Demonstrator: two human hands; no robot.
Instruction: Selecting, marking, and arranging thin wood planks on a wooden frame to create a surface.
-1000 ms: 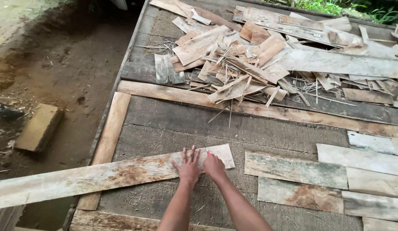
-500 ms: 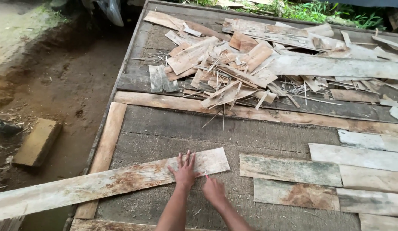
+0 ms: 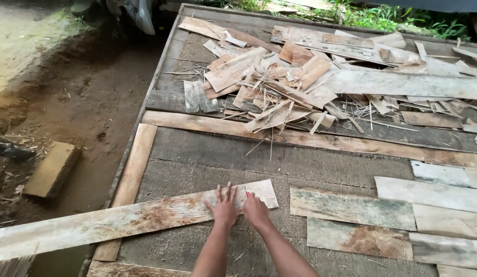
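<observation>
A long weathered plank [image 3: 120,220] lies slanted across the wooden platform [image 3: 300,159], its left end sticking out past the edge. My left hand [image 3: 224,206] presses flat on the plank near its right end, fingers spread. My right hand [image 3: 255,210] rests just beside it on the same end, fingers curled around a small red pencil [image 3: 247,193] whose tip touches the plank.
Flat boards [image 3: 351,208] lie in rows to the right. A heap of splintered wood scraps [image 3: 284,90] covers the far part of the platform. A long batten [image 3: 310,137] crosses the middle. Bare earth and a block [image 3: 51,169] lie off the left edge.
My right hand lay flat on the plank, drew back toward me, and is now on the plank's end again with the red pencil. The left hand stayed pressed in place.
</observation>
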